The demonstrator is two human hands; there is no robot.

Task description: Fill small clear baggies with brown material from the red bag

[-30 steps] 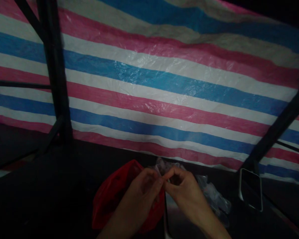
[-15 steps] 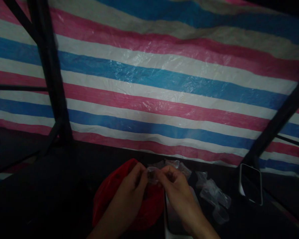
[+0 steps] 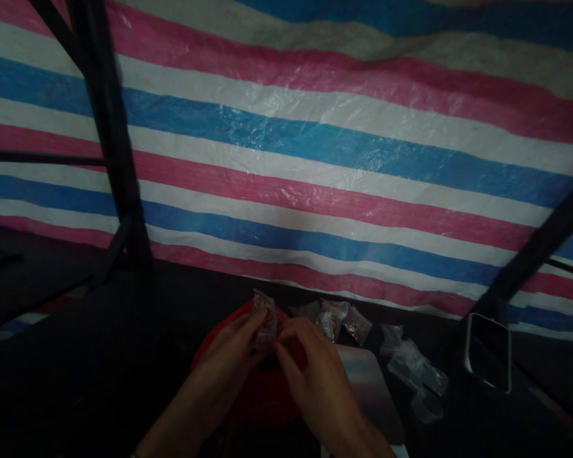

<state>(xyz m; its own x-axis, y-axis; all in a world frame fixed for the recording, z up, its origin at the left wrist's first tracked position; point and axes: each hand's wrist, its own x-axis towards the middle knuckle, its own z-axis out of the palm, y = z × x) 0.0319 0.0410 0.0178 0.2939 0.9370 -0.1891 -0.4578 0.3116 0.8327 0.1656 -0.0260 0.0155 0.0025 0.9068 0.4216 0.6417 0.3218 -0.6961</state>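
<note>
The scene is dim. My left hand (image 3: 232,346) and my right hand (image 3: 310,369) meet low in the middle, above a red plastic bag (image 3: 262,397). Between the fingertips of both hands is a small clear plastic packet (image 3: 266,316), held upright. Just to the right lie a few more small clear packets (image 3: 337,319) on the dark surface. A flat grey slab-like object (image 3: 370,391) lies under my right wrist.
A striped blue, pink and white tarpaulin (image 3: 315,159) fills the background. Dark metal frame poles stand at the left (image 3: 109,140) and right (image 3: 539,248). Crumpled clear plastic bags (image 3: 415,375) and a phone-like device (image 3: 489,353) lie at the right on the dark table (image 3: 76,381).
Both hands have shifted left over the red bag and lifted one clear packet. The other small packets now lie uncovered to the right. The view has tilted slightly.
</note>
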